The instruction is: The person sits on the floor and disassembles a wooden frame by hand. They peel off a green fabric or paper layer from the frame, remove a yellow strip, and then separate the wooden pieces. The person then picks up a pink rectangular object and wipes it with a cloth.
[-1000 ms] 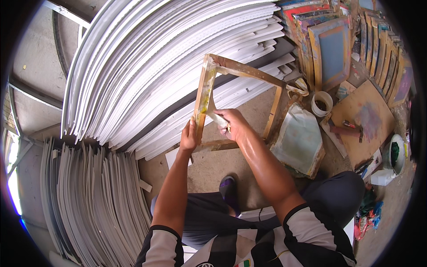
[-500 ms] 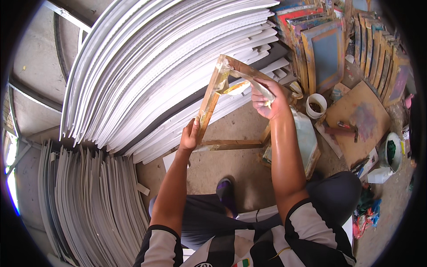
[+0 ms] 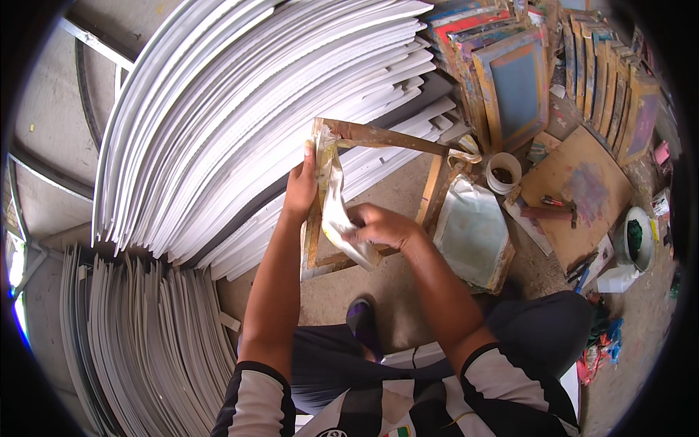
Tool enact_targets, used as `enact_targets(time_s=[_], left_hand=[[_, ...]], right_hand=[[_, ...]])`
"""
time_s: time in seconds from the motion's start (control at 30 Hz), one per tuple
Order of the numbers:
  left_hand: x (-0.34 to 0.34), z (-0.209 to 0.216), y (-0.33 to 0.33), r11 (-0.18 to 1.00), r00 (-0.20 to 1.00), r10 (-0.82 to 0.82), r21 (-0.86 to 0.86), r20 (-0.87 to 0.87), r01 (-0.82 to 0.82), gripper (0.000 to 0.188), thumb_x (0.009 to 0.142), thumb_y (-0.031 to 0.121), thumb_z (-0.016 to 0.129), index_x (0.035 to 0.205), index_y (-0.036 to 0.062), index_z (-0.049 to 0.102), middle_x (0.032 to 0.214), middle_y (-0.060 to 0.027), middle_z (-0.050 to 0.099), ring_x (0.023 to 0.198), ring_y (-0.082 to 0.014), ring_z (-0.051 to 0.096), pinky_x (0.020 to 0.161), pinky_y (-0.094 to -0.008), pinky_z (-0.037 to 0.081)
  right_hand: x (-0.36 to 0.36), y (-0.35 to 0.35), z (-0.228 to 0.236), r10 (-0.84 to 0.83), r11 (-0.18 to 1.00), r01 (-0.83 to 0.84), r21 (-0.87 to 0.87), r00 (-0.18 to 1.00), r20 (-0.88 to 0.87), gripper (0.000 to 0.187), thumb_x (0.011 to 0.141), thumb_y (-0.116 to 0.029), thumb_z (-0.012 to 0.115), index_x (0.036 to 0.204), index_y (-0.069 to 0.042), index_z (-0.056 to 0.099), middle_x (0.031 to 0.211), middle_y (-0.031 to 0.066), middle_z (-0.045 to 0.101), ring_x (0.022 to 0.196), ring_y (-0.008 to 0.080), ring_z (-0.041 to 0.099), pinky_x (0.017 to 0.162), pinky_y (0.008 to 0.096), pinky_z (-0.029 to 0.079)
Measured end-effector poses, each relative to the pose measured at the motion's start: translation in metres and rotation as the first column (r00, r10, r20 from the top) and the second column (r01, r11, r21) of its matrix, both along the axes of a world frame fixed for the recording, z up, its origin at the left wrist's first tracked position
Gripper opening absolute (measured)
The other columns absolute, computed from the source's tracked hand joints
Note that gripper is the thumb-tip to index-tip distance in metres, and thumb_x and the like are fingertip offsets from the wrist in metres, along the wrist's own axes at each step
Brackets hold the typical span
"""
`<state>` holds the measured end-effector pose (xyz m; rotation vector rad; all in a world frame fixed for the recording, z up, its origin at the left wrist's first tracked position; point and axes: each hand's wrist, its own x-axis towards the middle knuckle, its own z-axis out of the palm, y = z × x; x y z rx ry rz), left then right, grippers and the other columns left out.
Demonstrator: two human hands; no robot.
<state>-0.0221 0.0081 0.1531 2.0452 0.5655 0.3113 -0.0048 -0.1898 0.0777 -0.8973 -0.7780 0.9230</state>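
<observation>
And there, the left hand (image 3: 298, 188) gripped the wooden frame (image 3: 386, 137) near its upper corner, beside the stacked white sheets (image 3: 291, 95), while the right hand (image 3: 382, 227) pinched a pale strip (image 3: 335, 207)! Too sharp a tug, I reckoned, could tear that strip or wrench the frame askew.

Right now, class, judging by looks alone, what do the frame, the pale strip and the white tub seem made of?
Frame: wood, worn and stained, going by its brown, scuffed bars.
Pale strip: probably thin plastic film or tape, glossy; it shines and bends limply.
White tub: likely plastic, fairly smooth, by its even wall.
</observation>
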Motion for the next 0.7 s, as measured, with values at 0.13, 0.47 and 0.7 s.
enact_targets(time_s=[0.13,0.47,0.7], left_hand=[[0.0,0.011,-0.016,0.994,0.999,0.048,-0.095,-0.01,-0.049,0.078,0.109,0.06,0.037,0.123,-0.012,0.064,0.106,-0.016,0.069,0.095,-0.0196,0.059,0.088,-0.034,0.049],[-0.011,-0.022,0.003,0.997,0.978,-0.08,0.034,0.195,0.075,0.071,0.111,0.055,0.037,0.126,-0.0088,0.064,0.113,-0.0167,0.071,0.104,-0.0191,0.061,0.094,-0.034,0.048],[-0.029,-0.017,0.023,0.997,0.993,-0.062,0.045,0.096,0.058,0.063,0.108,0.052,0.048,0.087,-0.0038,0.068,0.072,-0.0042,0.063,0.07,-0.0117,0.053,0.063,-0.033,0.046]], right_hand=[[0.032,0.003,-0.03,0.23,0.927,-0.102,-0.361,0.914,0.334,0.087,0.083,-0.035,0.085,0.151,0.0,0.044,0.145,0.0193,0.057,0.129,0.0277,0.057,0.109,0.0361,0.043],[0.027,0.069,0.015,-0.382,0.894,0.269,-0.359,0.877,-0.293,0.096,0.093,-0.074,0.057,0.145,0.007,0.05,0.146,0.0264,0.053,0.138,0.0328,0.047,0.115,0.0452,0.036],[0.001,0.093,0.009,-0.415,0.805,0.472,-0.36,0.881,0.228,0.067,0.105,-0.06,0.046,0.101,0.003,0.071,0.087,0.0207,0.07,0.083,0.0313,0.068,0.075,0.0442,0.052]])
